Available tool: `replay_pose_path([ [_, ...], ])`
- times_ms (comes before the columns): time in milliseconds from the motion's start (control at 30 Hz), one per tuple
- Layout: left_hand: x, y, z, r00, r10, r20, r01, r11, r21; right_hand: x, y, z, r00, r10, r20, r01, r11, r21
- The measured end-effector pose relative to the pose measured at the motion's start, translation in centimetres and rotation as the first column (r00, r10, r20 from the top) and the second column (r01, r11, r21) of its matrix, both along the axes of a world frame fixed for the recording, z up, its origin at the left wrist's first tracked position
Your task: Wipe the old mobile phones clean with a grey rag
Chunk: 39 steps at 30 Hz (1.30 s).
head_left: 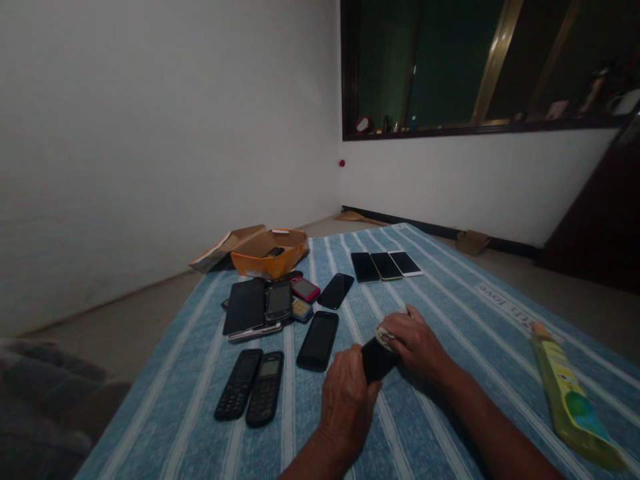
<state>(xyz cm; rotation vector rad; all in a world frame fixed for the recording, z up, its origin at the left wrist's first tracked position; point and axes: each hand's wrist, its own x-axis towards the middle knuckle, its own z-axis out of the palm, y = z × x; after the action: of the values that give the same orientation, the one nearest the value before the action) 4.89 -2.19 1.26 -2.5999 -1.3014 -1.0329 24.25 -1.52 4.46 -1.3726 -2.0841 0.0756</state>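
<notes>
My left hand (345, 397) is wrapped round the near end of a black mobile phone (376, 361), held just above the striped cloth. Bent over the phone's far end, my right hand (416, 339) presses a small whitish cloth-like piece (384, 337) against it; the fingers hide most of that piece. Left of my hands lies a black smartphone (319, 340), with another black smartphone (337, 291) behind it. Two keypad phones, one all dark (239, 384) and one with a pale screen (265, 389), rest side by side nearer the left edge.
Behind the keypad phones is a pile of phones (245, 307), then an open orange box (265, 265) with a phone inside. Three smartphones (386, 265) lie in a row at the far side. A bottle of yellow-green liquid (575, 400) lies on the right of the blue striped cloth (450, 413).
</notes>
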Motion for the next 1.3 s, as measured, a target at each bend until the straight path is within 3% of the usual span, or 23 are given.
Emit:
replay_pose_path([
  [133,-0.1,-0.1,0.1,1.0,-0.005,-0.021,0.004,1.0,-0.028,1.5,0.3,0.0,0.999,-0.05,-0.015,0.049,0.999,-0.023],
  [267,-0.3,-0.2,0.3,0.999,-0.048,-0.002,0.048,0.997,-0.056,2.0,0.5,-0.1,0.999,-0.015,-0.041,0.016,1.0,0.003],
  [433,-0.6,-0.2,-0.3,0.972,-0.127,0.198,0.155,0.979,-0.134,2.0,0.1,0.0,0.998,0.005,-0.058,-0.002,0.999,0.05],
  [600,-1.0,-0.3,0.2,0.932,-0.119,0.344,0.238,0.913,-0.331,2.5,-0.6,0.3,0.999,0.029,-0.038,-0.027,0.999,0.043],
  [867,-1.0,-0.3,1.2,0.907,-0.148,0.395,0.32,0.852,-0.415,-1.7,-1.8,1.1,0.977,0.212,-0.007,-0.212,0.977,-0.006],
  [1000,-0.9,-0.3,1.1,0.878,-0.168,0.449,0.375,0.824,-0.425,-3.0,-2.0,1.2,0.971,0.239,0.031,-0.239,0.971,-0.001],
  [1300,-0.9,-0.6,1.7,0.882,-0.141,0.449,0.379,0.779,-0.499,0.8,-1.2,1.2,0.985,0.171,0.012,-0.17,0.984,-0.055],
])
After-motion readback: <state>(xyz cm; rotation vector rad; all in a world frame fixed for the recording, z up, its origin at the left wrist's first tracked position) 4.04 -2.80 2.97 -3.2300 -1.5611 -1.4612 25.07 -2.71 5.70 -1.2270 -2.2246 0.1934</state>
